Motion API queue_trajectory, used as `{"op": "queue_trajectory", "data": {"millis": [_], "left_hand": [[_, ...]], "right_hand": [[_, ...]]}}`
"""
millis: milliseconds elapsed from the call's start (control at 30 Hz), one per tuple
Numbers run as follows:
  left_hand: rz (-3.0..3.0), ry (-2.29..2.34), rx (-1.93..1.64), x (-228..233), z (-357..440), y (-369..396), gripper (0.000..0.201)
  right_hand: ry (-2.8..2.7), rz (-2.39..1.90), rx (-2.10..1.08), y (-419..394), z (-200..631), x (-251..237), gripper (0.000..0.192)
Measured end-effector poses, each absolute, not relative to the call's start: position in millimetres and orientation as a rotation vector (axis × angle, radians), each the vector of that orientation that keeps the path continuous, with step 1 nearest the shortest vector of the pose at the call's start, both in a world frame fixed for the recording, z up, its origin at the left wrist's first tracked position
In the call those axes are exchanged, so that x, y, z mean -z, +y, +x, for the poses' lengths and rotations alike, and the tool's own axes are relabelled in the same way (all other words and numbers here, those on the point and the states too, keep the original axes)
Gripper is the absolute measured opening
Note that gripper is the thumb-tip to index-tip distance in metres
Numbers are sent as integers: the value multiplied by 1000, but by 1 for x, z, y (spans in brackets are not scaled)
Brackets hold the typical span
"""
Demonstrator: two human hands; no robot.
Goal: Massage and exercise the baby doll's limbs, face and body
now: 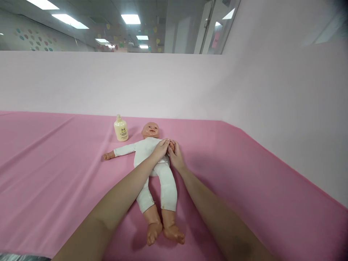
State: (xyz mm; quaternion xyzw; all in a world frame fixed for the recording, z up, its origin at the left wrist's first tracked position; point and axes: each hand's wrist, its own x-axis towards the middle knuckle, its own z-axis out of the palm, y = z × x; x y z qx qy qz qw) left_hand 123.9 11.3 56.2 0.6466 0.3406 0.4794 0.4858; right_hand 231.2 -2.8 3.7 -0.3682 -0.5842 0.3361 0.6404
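Note:
A baby doll with a white cloth body lies on its back on the pink sheet, head away from me and feet toward me. Both my hands are closed around the doll's hand on the right side of its body. My left hand reaches across the doll's chest, and my right hand holds from the outer side. Much of that doll arm is hidden behind my hands. The doll's other arm stretches out to the left on the sheet.
A pale yellow bottle stands upright left of the doll's head. The pink sheet covers the surface and meets a white wall at the back and right. Above the wall, a window shows ceiling lights.

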Motion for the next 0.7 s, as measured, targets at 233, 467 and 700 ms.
{"op": "queue_trajectory", "data": {"millis": [233,467,700], "left_hand": [[1551,793,-1095,-53,124,13,42],[1538,776,-1086,-51,124,12,36],[1299,823,-1234,-45,124,19,25]], "right_hand": [[-1304,-873,-708,-3,233,0,41],[-1288,-877,-716,-1,233,2,41],[-1380,-869,-737,3,234,7,57]]}}
